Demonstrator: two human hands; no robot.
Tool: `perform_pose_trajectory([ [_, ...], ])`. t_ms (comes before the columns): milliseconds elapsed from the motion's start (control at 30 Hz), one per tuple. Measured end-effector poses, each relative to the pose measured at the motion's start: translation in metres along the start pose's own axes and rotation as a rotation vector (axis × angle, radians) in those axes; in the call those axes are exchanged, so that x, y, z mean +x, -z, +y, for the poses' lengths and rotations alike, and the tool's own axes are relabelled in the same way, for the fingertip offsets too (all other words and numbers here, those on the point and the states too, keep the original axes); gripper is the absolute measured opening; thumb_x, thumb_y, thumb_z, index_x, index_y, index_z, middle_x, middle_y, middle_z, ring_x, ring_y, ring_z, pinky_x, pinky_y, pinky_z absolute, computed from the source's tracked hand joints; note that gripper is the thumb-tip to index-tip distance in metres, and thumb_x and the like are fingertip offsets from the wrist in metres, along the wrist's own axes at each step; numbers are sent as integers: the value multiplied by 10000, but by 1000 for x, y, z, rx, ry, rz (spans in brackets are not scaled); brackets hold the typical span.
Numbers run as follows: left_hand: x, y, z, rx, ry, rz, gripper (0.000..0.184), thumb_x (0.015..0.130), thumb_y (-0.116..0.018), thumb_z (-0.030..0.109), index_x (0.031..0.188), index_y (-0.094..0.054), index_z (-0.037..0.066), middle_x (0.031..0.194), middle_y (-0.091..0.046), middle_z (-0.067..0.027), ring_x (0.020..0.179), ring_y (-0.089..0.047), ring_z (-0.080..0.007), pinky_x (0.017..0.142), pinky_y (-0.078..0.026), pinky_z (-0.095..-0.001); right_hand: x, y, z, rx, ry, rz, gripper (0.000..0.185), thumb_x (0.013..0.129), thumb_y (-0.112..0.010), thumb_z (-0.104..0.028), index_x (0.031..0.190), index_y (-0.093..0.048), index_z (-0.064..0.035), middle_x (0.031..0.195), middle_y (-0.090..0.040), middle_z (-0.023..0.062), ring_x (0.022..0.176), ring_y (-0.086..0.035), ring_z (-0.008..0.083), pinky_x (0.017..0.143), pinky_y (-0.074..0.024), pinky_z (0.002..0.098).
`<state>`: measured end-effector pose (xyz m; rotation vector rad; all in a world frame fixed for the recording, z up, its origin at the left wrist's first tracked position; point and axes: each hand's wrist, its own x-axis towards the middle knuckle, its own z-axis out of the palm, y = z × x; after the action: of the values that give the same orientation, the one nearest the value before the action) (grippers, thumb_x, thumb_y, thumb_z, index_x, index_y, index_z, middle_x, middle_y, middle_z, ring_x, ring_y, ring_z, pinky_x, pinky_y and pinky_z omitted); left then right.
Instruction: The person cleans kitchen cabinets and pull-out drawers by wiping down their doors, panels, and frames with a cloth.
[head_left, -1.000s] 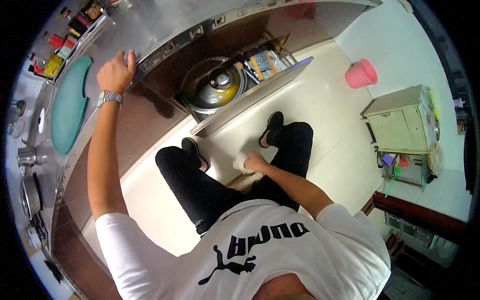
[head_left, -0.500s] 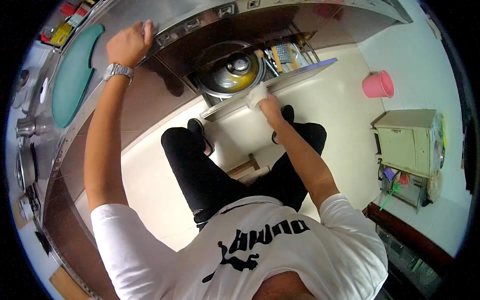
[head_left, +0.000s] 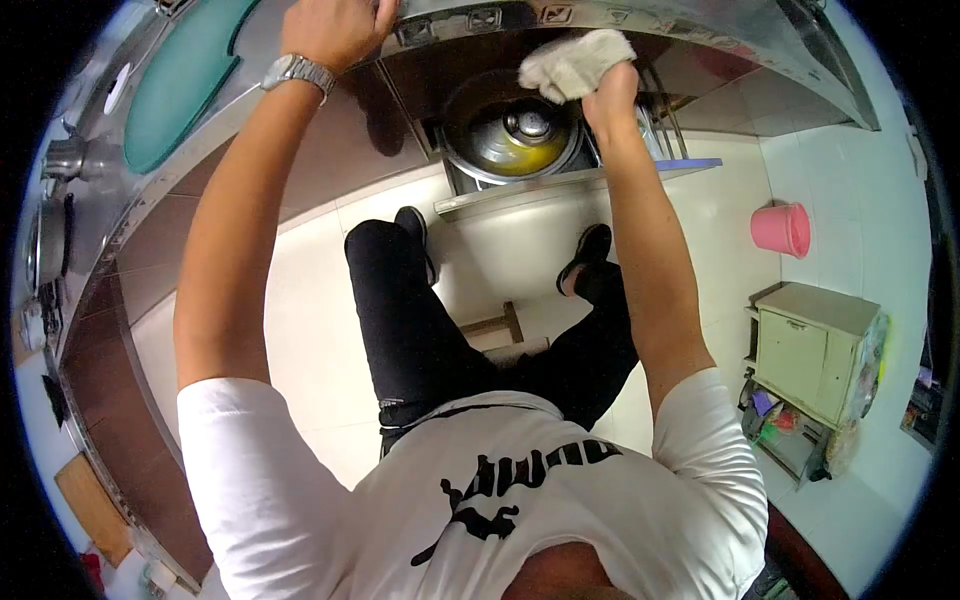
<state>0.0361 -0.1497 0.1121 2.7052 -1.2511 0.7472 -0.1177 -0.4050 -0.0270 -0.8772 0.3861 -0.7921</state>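
My right hand (head_left: 612, 95) is closed on a whitish cloth (head_left: 577, 66), held near the counter's front edge and above the open drawer (head_left: 540, 190). Inside that drawer lies a round metal pan with a knobbed lid (head_left: 528, 122); utensils to its right are partly hidden by my right forearm. My left hand (head_left: 335, 30), with a metal watch (head_left: 298, 72) on its wrist, rests at the counter edge (head_left: 425, 32). Its thumb is apart from the other fingers, and nothing shows in it. The top of this hand is cut off by the frame.
A teal glass board (head_left: 185, 85) lies on the counter at the upper left, with metal pots (head_left: 65, 158) below it. A pink bucket (head_left: 780, 230) and a pale green cabinet (head_left: 815, 350) stand at the right. A wooden stool (head_left: 495, 325) shows between my legs.
My right hand has risen with the cloth from between my knees, past the drawer front, to the counter edge. The view has shifted; my left hand still rests at the edge.
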Motion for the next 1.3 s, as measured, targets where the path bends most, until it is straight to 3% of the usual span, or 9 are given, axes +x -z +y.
perform_pose_trajectory([
  [167,-1,5,6,-46,-1,88,446,860,-448,374,584,-622,71,562,-577,-195,527,-580,-373,515,-470,-462,31,8,5,363,-100,-126,252,922,-369,-198,1007,-542,-36,998,-592,97,918,-596,274,799,-516,418],
  [233,-1,7,5,-36,-12,84,442,860,-448,367,587,-625,68,569,-580,-195,531,-580,-375,519,-471,-465,24,-1,-5,457,-211,-586,249,859,-411,-237,704,-532,-84,614,-521,136,590,-536,365,547,-453,504],
  [333,-1,6,7,-40,5,61,437,861,-451,362,589,-625,67,573,-583,-195,534,-580,-377,523,-471,-465,7,15,15,78,-171,-49,276,899,-385,-188,1041,-550,-18,1022,-603,122,886,-615,311,749,-526,449],
  [500,-2,4,5,-66,-8,117,434,856,-470,362,585,-627,62,572,-584,-194,535,-582,-372,528,-478,-456,-79,116,81,-418,-814,88,369,867,-511,-274,1095,-557,13,1005,-617,129,823,-626,281,705,-529,409],
  [667,-1,0,7,-5,7,121,434,853,-479,361,580,-631,59,570,-584,-191,532,-583,-366,523,-477,-447,-147,153,132,-783,-915,349,500,848,-558,-266,1245,-438,13,1084,-565,128,898,-585,247,697,-494,405],
  [933,0,-1,8,-17,-16,139,439,852,-476,355,565,-622,56,557,-573,-194,517,-571,-365,515,-467,-445,-119,128,147,-385,-707,333,346,818,-589,-164,1080,-544,56,994,-608,124,847,-612,258,721,-513,361],
  [1033,0,-5,7,5,-10,131,441,851,-478,351,553,-612,55,550,-568,-193,508,-566,-365,509,-462,-447,-98,184,195,-1001,-173,-376,285,803,-588,-132,1019,-574,54,942,-617,132,826,-618,263,713,-514,364],
  [1100,2,-6,6,20,-27,163,449,852,-476,349,538,-602,53,543,-563,-194,499,-559,-368,503,-455,-452,-96,122,153,-483,-696,148,254,787,-587,-107,983,-586,53,932,-617,147,821,-620,270,710,-513,378],
  [1300,5,-1,7,-3,-20,118,442,852,-474,339,540,-598,51,539,-554,-201,495,-549,-376,499,-445,-459,-77,109,155,-676,-652,109,233,764,-573,-66,965,-589,51,925,-622,141,813,-627,263,692,-523,380],
])
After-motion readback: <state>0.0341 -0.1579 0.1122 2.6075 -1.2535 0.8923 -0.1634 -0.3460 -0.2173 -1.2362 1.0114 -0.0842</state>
